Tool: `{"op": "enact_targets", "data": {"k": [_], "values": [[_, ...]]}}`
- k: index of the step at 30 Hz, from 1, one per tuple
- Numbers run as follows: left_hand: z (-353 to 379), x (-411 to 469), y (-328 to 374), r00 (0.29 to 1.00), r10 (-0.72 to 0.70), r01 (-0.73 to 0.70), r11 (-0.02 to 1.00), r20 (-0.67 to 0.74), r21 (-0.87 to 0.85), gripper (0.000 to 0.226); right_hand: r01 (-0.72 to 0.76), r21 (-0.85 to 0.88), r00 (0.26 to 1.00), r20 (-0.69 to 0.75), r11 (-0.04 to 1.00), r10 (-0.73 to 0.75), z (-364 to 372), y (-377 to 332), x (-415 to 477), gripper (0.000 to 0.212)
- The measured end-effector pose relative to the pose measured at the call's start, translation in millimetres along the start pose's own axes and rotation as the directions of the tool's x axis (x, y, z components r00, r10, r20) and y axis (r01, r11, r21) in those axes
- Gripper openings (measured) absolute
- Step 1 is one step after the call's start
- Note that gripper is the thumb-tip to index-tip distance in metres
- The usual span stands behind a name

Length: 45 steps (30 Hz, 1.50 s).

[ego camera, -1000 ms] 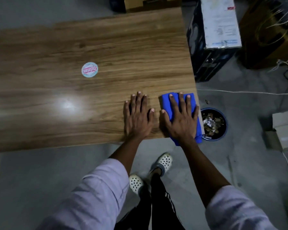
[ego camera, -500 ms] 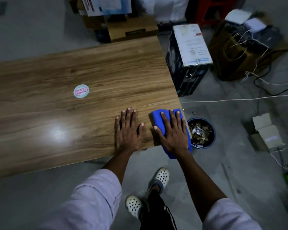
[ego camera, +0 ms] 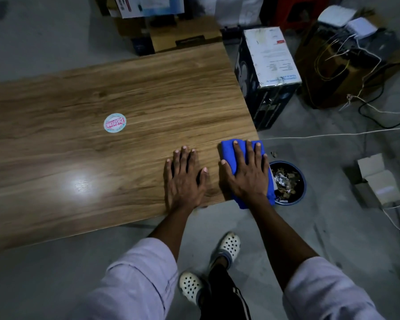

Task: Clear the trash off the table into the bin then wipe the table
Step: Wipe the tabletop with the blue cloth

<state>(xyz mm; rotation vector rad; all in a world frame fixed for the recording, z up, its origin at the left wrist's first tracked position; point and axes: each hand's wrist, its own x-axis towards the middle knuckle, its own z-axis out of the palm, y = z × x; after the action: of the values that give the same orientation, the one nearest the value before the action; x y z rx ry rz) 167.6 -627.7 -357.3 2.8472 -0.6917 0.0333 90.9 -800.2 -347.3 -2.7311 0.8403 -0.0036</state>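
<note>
**Both hands stay at the desk's near right corner**

Head view: since the earlier frames almost nothing on the desk [ego camera: 102,88] has shifted. The two hands lie where they lay before, and only the view has lifted, so that more of the clutter on the floor beyond the desk shows.

The left hand [ego camera: 183,181] lies flat on the bare wood with its fingers straight and slightly spread, holding nothing. Just beside it, the right hand [ego camera: 246,176] presses flat on the blue cloth [ego camera: 229,150], fingers straight and pointing away from the person, not curled round the fabric. The cloth sits at the near right corner and hangs a little over the near edge and the right edge.

On the floor just right of that corner stands the round bin [ego camera: 303,188], with crumpled trash [ego camera: 284,179] inside it. A round sticker [ego camera: 114,123] lies on the wood well to the left of the hands.

Beyond the bin a dark box with a white label [ego camera: 271,56] stands near the desk's right edge. A white cord [ego camera: 333,134] runs across the floor between them.
</note>
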Motion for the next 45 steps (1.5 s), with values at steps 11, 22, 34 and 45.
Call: {"op": "enact_targets", "data": {"k": [11, 22, 34, 45], "values": [[-1, -1, -6, 1.000, 0.022, -0.022, 0.999, -0.003, 0.037, 0.059, 0.182, 0.024, 0.979, 0.087, 0.983, -0.183, 12, -57, 6, 0.073], [-2, 0, -7, 0.998, 0.055, -0.056, 0.998, -0.021, -0.021, 0.057, 0.126, -0.015, 0.991, 0.043, 0.992, -0.126, -9, 25, -2, 0.072], [3, 1, -9, 0.999, 0.032, -0.032, 0.999, 0.004, -0.034, 0.058, 0.057, 0.089, 0.997, 0.051, 0.994, -0.061, 13, -53, 4, 0.070], [1, 3, -6, 0.999, 0.035, -0.037, 0.996, -0.033, -0.082, 0.055, -0.040, 0.034, 0.997, 0.071, 0.999, 0.037, -14, 24, 3, 0.067]]}}
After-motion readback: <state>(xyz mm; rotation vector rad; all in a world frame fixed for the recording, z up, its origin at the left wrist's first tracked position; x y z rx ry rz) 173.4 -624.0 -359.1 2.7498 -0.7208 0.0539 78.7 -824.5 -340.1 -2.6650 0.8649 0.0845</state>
